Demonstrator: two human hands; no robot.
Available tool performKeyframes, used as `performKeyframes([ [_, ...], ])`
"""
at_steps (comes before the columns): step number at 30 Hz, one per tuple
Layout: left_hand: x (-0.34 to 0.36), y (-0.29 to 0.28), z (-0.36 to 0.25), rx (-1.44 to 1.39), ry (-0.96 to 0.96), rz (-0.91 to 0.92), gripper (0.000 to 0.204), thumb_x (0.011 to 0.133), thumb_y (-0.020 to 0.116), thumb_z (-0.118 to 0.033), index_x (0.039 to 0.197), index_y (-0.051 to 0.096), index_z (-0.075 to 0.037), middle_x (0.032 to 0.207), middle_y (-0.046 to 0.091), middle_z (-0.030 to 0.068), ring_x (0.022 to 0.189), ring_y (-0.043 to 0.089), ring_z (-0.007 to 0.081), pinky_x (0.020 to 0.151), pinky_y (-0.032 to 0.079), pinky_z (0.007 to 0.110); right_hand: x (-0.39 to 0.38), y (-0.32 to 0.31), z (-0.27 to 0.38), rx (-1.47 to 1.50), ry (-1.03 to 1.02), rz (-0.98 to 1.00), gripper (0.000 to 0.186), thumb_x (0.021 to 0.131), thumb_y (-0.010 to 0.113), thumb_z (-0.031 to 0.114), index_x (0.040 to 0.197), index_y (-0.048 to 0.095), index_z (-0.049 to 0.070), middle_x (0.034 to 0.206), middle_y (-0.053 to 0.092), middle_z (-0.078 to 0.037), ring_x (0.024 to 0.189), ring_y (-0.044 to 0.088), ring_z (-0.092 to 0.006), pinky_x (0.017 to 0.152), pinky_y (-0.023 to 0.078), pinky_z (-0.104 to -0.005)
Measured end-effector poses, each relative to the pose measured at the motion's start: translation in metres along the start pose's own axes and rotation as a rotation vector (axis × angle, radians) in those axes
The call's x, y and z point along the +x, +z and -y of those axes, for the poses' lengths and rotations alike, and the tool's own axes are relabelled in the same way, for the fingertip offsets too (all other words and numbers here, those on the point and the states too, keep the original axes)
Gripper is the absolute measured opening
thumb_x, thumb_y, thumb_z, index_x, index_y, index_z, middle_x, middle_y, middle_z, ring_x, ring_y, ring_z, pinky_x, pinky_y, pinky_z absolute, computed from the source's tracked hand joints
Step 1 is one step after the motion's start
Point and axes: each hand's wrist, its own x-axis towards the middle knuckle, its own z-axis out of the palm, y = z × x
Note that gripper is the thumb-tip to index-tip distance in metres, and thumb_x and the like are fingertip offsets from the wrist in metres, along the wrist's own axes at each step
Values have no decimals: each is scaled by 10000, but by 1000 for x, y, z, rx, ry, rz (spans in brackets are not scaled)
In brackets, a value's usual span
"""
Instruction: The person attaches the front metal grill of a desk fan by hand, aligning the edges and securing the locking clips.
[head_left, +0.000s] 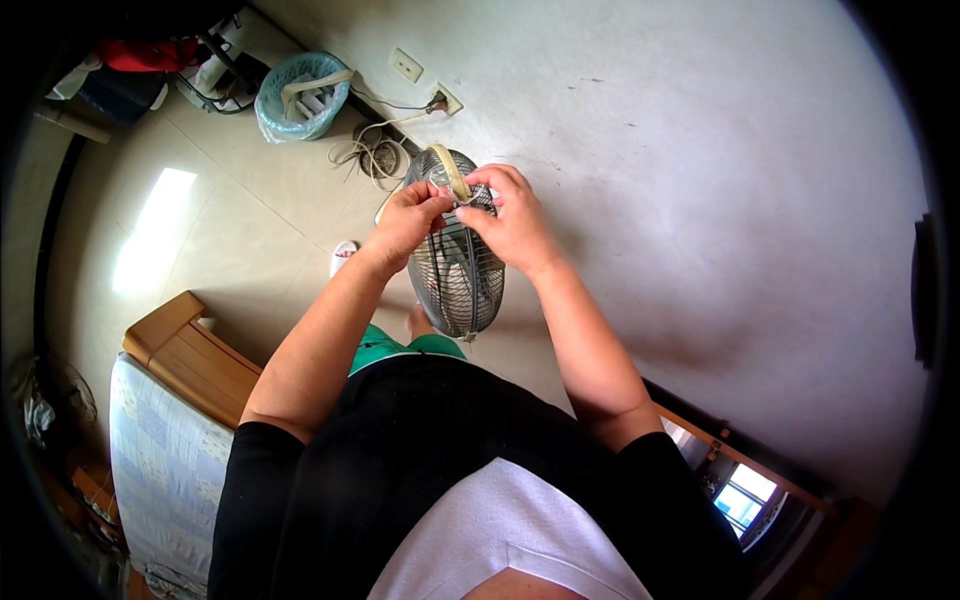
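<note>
An electric fan (455,280) with a dark wire grille stands upright in front of me, a beige carrying handle (450,172) arching over its top. My left hand (408,222) is closed in a pinch at the grille's upper rim, just below the handle. From the other side my right hand (512,222) curls in, thumb and fingers bent around the spot where handle and grille meet. A thin whitish strand or strip shows between the hands. What the fingertips hold is too small to make out.
A pale blue bin (303,97) lined with plastic stands by the wall. Beside it, a loose cable (375,150) lies on the tiles near a plugged-in wall socket (447,100). A wooden bed frame (190,355) with a patterned mattress (165,470) is at left; the wall (720,200) rises at right.
</note>
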Motion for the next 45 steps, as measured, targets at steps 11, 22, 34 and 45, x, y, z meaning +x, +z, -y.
performKeyframes([
  [11,-2,4,-1,109,47,36,93,953,620,-113,1027,630,-58,906,637,-23,775,537,48,712,446,208,2,-1,2,753,431,-101,81,914,685,97,882,647,33,813,655,9,730,561,-68,691,471,-229],
  [22,-1,7,5,273,127,8,246,867,690,-23,1102,616,-31,905,590,-14,824,555,80,772,469,221,49,-76,78,570,-129,-383,57,893,679,57,899,650,8,804,661,-12,772,595,-85,721,485,-239],
  [34,-2,7,5,410,150,8,306,861,701,-46,1158,627,-41,889,594,-13,796,550,73,752,472,224,58,-31,21,-50,291,94,237,880,691,165,1062,671,15,1024,711,-142,936,672,-288,846,518,-385],
  [45,-6,6,5,364,145,-4,300,873,696,-67,1158,606,-33,895,596,-11,826,561,80,762,481,232,37,-2,-7,233,476,298,147,892,692,160,870,666,17,766,650,-18,701,575,-92,634,471,-260],
])
